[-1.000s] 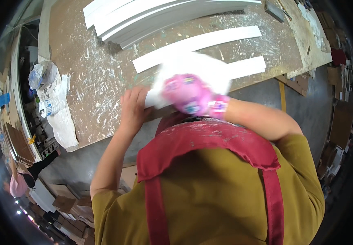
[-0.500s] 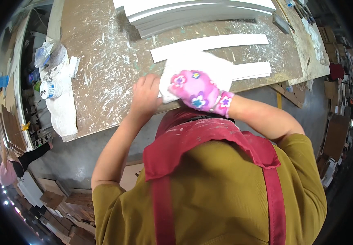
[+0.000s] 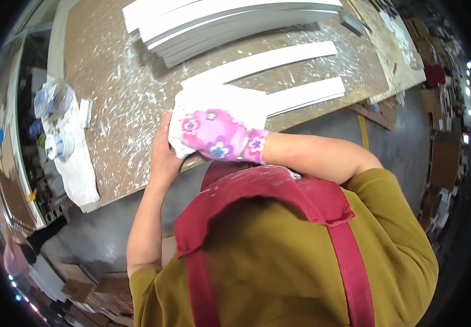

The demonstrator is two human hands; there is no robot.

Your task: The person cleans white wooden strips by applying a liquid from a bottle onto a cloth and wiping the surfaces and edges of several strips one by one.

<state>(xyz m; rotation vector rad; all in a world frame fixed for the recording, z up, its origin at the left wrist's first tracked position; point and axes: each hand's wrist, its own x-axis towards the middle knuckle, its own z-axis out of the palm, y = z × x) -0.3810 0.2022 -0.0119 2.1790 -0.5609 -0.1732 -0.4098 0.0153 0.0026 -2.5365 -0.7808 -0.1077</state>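
Observation:
My right hand (image 3: 215, 136), in a pink flowered glove, presses a folded white cloth (image 3: 246, 101) onto the near white strip (image 3: 309, 97) and grips the cloth. The strip lies along the table's front edge; its right part shows and its left part is under the cloth. My bare left hand (image 3: 164, 150) is at the strip's left end, beside the cloth, and seems to hold that end; the cloth partly hides its fingers. Another white strip (image 3: 268, 61) lies just beyond, its left end close to the cloth.
A stack of white boards (image 3: 235, 27) stands at the back of the paint-spattered table (image 3: 110, 109). A dark grey block (image 3: 351, 23) sits right of it. On the left are a white cloth sheet (image 3: 77, 174), a white tub (image 3: 58, 146) and plastic wrap. Another person (image 3: 16, 256) is far left.
My right hand has slid the cloth left along the strip, close to my left hand. The left hand has turned more upright at the strip's end. The whole view has shifted.

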